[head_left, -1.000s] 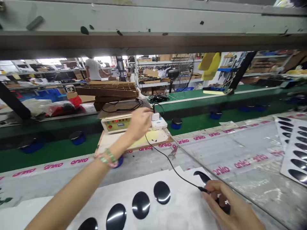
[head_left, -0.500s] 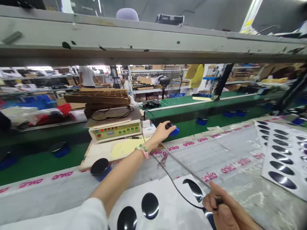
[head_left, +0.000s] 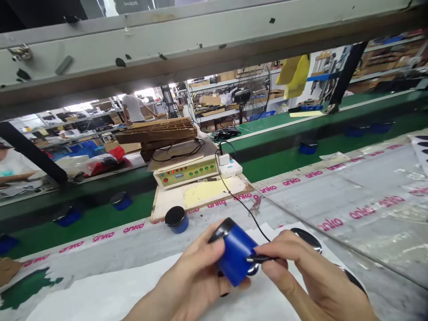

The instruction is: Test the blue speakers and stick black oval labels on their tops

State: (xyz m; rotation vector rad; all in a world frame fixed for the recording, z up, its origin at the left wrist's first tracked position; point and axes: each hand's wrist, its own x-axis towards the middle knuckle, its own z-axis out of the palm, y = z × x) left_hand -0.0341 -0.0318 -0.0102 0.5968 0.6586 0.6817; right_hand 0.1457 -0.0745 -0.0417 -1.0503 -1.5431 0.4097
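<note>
In front of me my left hand (head_left: 200, 272) is closed around a blue cylinder (head_left: 238, 249) with a glossy black end, held tilted. My right hand (head_left: 301, 267) pinches a black cable plug (head_left: 262, 258) with a metal tip. That tip is at the lower side of the blue cylinder; whether it has entered it I cannot tell. From the plug the black cable (head_left: 249, 211) runs up to a white adapter (head_left: 223, 159). Below the hands lies a white sheet (head_left: 110, 285) with black ovals (head_left: 307, 238), partly covered by my hands.
Another blue cylinder (head_left: 177, 219) stands on the plastic-covered bench beside a control box (head_left: 185, 173) with lit buttons. More cylinders (head_left: 121, 200) sit on the green conveyor (head_left: 270, 160). A thin rod (head_left: 317, 229) lies across the bench. A person (head_left: 133, 108) stands far back.
My left hand has come back from the conveyor with a blue cylinder. My right hand has moved in with the cable plug, and the two now meet. The view has turned left.
</note>
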